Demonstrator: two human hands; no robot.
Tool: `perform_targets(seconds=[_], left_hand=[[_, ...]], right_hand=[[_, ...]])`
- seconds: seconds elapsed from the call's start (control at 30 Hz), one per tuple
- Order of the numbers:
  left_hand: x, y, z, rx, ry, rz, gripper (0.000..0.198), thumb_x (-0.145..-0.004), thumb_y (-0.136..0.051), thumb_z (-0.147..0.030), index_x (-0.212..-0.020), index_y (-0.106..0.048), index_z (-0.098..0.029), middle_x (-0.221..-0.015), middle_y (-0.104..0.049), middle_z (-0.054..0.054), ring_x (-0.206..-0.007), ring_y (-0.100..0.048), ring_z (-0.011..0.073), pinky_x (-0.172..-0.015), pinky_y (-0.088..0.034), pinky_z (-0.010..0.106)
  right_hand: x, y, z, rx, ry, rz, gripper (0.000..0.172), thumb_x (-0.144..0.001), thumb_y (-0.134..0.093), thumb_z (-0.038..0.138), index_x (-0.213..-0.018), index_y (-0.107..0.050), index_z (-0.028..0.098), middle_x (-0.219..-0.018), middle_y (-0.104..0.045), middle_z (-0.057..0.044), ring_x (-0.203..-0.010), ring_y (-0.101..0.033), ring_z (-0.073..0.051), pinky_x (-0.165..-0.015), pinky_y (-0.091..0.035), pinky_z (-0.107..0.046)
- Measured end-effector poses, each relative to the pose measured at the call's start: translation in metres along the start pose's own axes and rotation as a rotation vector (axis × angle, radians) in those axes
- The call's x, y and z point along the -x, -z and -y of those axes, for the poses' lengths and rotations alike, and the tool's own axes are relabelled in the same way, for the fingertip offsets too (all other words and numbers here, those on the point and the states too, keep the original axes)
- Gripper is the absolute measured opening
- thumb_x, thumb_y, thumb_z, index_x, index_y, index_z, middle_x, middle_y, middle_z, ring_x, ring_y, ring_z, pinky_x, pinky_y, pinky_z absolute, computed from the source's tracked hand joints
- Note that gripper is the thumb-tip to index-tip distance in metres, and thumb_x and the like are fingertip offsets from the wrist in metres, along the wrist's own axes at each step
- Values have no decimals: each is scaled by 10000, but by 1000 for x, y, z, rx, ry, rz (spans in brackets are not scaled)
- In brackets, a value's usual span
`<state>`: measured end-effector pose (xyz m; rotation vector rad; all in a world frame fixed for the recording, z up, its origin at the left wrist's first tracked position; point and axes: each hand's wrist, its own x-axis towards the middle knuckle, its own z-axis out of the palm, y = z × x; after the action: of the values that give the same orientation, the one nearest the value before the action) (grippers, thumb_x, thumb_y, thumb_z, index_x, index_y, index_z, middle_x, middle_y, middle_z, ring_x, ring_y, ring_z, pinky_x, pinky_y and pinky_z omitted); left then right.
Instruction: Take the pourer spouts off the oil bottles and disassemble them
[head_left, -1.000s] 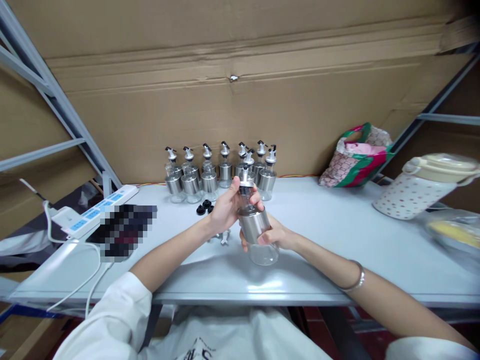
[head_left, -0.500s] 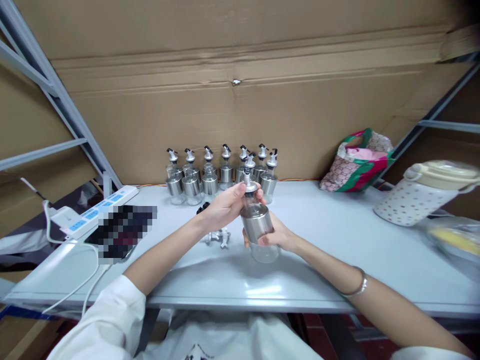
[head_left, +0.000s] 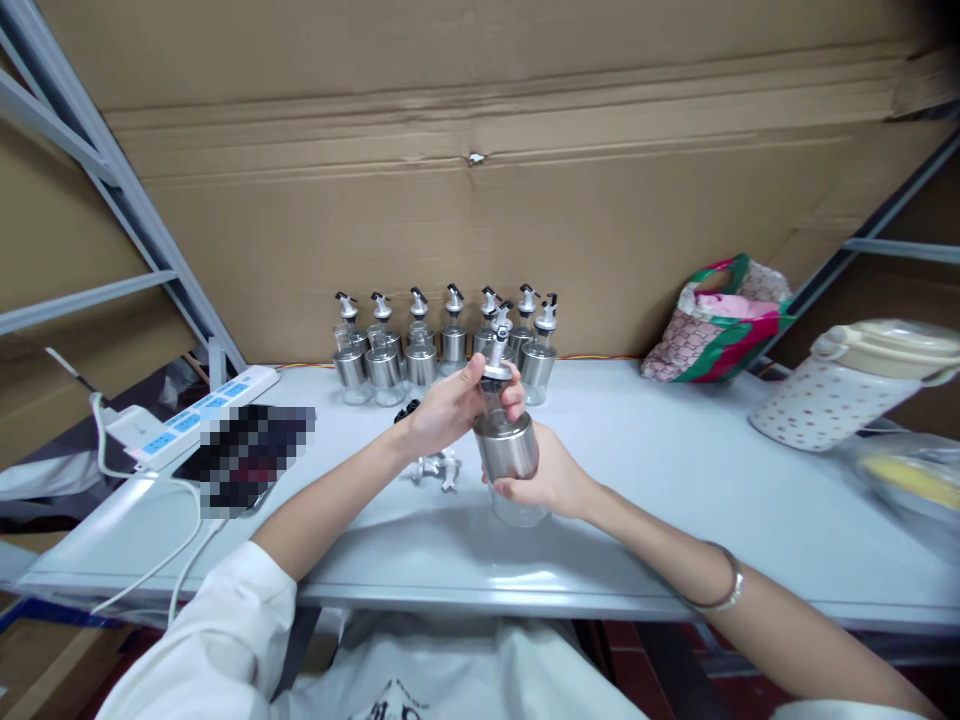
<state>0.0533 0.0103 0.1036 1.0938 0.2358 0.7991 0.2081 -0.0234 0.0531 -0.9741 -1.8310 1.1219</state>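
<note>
- In the head view, the left hand [head_left: 444, 408] grips the neck of a bottle [head_left: 507, 452] just under its spout [head_left: 497, 371], thumb and fingers pressed around it.
- The right hand [head_left: 556, 476] wraps the bottle's metal sleeve and lower glass. The bottle leans a little, at the near middle of the tabletop [head_left: 645, 510]; whether its base touches is unclear.
- This bottle's spout is in place at the mouth; whether it sits fully home cannot be told, so I judge this one nearly finished.
- Done, by the look of it: eight spouts show on the bottles [head_left: 453, 346] grouped at the back, along the cardboard [head_left: 480, 240].
- Left to do: three open bottles [head_left: 385, 372] at the group's front left have no spout.
- Loose silver spout parts [head_left: 448, 470] and black stoppers [head_left: 406, 411] lie near the left hand, not yet fitted; their number is partly hidden by the left wrist.
</note>
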Motion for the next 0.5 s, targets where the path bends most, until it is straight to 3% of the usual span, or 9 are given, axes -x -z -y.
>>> perform_targets(seconds=[0.2, 0.5], left_hand=[[-2, 8, 2, 4, 13, 12, 432, -821, -539, -575, -845, -587, -147, -679, -506, 3, -636, -524, 128, -713, -421, 290], [-6, 6, 2, -23, -33, -5, 436, -745, -640, -569, -825, -589, -144, -672, -525, -8, -644, -544, 124, -708, -424, 277]], right_hand=[[0, -5, -1, 65, 16, -71, 428, -537, -695, 291, -854, -422, 200, -692, -520, 19, -599, -472, -138, -550, -399, -278], [0, -6, -4, 168, 18, -140, 405, -575, -688, 272, -882, -433, 201, -672, -475, 47, -536, -385, -92, -496, -343, -237]])
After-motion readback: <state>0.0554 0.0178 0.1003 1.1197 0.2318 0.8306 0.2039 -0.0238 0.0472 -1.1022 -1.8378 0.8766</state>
